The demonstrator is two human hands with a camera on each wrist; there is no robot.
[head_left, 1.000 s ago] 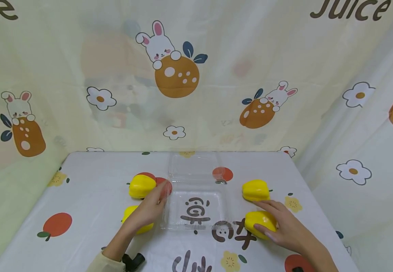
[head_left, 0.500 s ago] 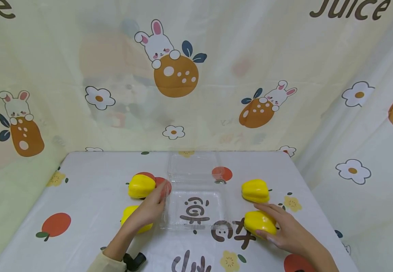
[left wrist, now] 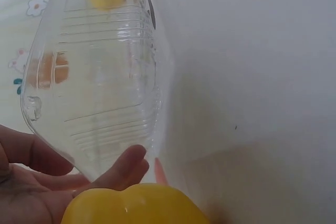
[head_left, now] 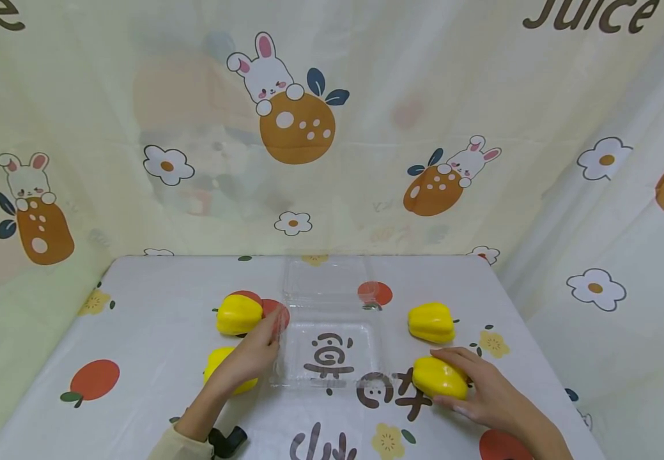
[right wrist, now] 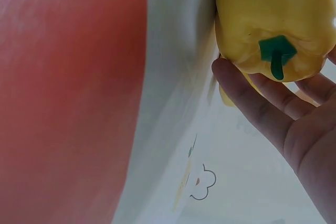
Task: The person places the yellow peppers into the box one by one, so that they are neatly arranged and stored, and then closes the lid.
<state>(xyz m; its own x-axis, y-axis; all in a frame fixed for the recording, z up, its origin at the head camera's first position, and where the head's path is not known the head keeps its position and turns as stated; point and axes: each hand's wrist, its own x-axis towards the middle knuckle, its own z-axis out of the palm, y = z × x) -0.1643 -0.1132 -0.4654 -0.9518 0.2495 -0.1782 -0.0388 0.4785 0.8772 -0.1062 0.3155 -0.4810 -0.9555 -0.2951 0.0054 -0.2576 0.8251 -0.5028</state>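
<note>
An open clear plastic container (head_left: 332,348) lies mid-table, its lid (head_left: 326,281) folded back. My left hand (head_left: 273,331) holds the tray's left rim; in the left wrist view its fingers (left wrist: 126,163) touch the ribbed container (left wrist: 94,77) just above a yellow pepper (left wrist: 136,205). That pepper (head_left: 219,365) is half hidden under my left wrist, and another yellow pepper (head_left: 239,314) lies behind it. My right hand (head_left: 452,383) grips the front right pepper (head_left: 432,375) on the cloth, thumb on top. In the right wrist view its fingers (right wrist: 262,108) curl under the pepper (right wrist: 273,19) with its green stem.
A further yellow pepper (head_left: 431,321) lies behind my right hand. The printed tablecloth (head_left: 153,306) ends at curtain walls at the back and both sides. A small black object (head_left: 227,441) sits by my left sleeve at the near edge.
My right hand's fingers, stretched out over the front right pepper before, have curled round it, and the thumb has come onto its top. The left hand and the container have stayed put.
</note>
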